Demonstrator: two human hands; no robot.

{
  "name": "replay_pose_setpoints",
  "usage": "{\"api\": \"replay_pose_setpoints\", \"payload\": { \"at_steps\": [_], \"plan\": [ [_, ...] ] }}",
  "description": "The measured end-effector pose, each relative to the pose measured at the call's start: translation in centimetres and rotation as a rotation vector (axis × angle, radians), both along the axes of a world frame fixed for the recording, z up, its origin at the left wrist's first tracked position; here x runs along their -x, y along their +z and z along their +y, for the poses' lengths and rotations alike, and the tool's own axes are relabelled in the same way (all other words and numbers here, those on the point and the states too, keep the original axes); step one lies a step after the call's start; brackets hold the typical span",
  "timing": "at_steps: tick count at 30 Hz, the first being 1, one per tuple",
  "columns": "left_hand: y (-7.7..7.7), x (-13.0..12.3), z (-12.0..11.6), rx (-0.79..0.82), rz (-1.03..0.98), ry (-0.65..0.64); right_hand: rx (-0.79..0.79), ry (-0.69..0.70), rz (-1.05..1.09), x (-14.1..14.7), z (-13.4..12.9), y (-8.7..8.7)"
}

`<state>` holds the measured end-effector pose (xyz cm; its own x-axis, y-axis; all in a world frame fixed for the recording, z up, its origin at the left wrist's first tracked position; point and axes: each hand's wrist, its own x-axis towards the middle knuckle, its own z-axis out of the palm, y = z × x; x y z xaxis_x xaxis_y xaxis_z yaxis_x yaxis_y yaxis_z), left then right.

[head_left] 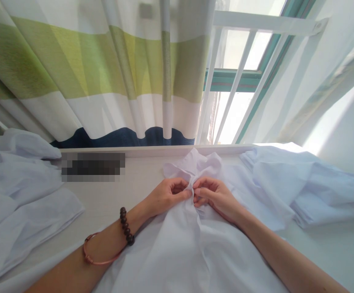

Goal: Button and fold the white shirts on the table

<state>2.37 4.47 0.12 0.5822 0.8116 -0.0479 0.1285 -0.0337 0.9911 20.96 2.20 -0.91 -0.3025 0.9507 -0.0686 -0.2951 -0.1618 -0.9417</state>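
A white garment (pixel 170 244) lies in front of me, its collar end toward the back edge of the pale surface. My left hand (pixel 172 194) pinches the cloth's front edge from the left, with a dark bead bracelet and a reddish band on that arm. From the right, my right hand (pixel 210 193) grips the same edge, its fingertips close to those of my left hand. Whatever small part lies between the fingertips is too hidden to make out.
White cloth (pixel 20 191) is heaped at the left, and folded white cloth (pixel 299 183) lies at the right. A pixelated dark item (pixel 93 165) sits near the back ledge (pixel 143 151). Behind hang striped curtains (pixel 103 65) beside a barred window (pixel 238 73).
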Motion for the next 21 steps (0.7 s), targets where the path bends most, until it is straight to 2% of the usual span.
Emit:
{"api": "replay_pose_setpoints", "payload": {
  "at_steps": [11, 21],
  "plan": [
    [-0.10, 0.31, 0.27, 0.084, -0.060, 0.008, -0.012, 0.005, -0.001, -0.31, 0.05, -0.25],
    [-0.41, 0.38, 0.68, -0.010, -0.039, 0.012, -0.004, 0.014, -0.038, -0.66, 0.20, -0.28]
  ]
}}
